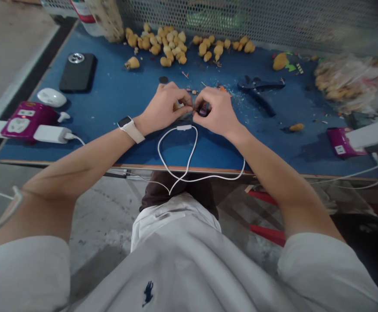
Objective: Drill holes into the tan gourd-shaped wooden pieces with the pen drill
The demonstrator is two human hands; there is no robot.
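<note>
Over the middle of the blue tabletop (pixel 127 104), my left hand (pixel 164 106) and my right hand (pixel 216 110) meet at the fingertips. My left fingers are closed in a pinch around a small yellowish piece (pixel 176 105), mostly hidden by them. Curled in my right hand is a small dark purple piece (pixel 203 112), its kind not clear. What lies between the touching fingertips is too small to make out. Just below the hands loops a white cable (pixel 193 145) with a small inline block (pixel 184 128). Crumbs and bits (pixel 193 92) lie just beyond the fingers.
Small tan gourd-shaped pieces (pixel 171 43) line the back, with a plastic bag (pixel 354 82) of similar ones right. A blue plier-like tool (pixel 257 89) lies right of my hands. At left are a phone (pixel 78 73), white case (pixel 51 97) and purple power adapter (pixel 26 121).
</note>
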